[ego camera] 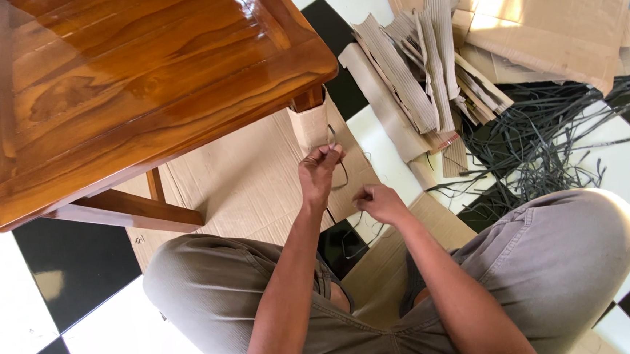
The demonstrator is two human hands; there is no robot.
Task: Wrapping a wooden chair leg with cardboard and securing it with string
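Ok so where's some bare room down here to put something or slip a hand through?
Free: the table top; the flat cardboard between the table leg and the left hand; the floor tiles left of the knee. Crowded: the cardboard strips and black straps at upper right. The gap between left hand and right hand is tight, with a strap running through.

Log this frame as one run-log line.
left hand: pinching dark strap | right hand: on strap lower down | nearby: cardboard-wrapped table leg | floor: cardboard sheet, strap pile
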